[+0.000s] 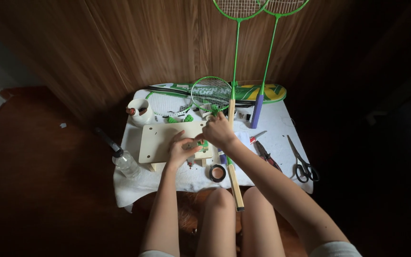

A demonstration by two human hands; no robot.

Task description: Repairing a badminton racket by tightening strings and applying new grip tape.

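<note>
one small green piece [202, 144] is sitting on the right end of one pale wooden board [167, 139], near table centre. left hand [182, 151] is curling over it from 7 o'clock, fingers closing on the piece, palm down, forearm running back toward 6 o'clock. right hand [220, 131] is sitting just at 1 o'clock of the piece, fingers bunching together on something small; cannot tell what, it is hidden under the knuckles.

counting outward: one wooden-handled racket [232, 157] is lying across the table edge toward 6 o'clock, its green head [210, 94] at 12 o'clock of the hands. two more green rackets [267, 62] are leaning on the wood wall at 12 o'clock, heads cut off by the frame top. one roll of black tape [218, 173] is lying at 5 o'clock, touching the white cloth [281, 143]. one pair of pliers [265, 154] and one pair of scissors [303, 164] are lying at 3 to 4 o'clock. one plastic bottle [125, 162] is lying at 9 o'clock, one white cup [140, 111] at 10 o'clock. small bits behind the board are too dark to make out.
</note>
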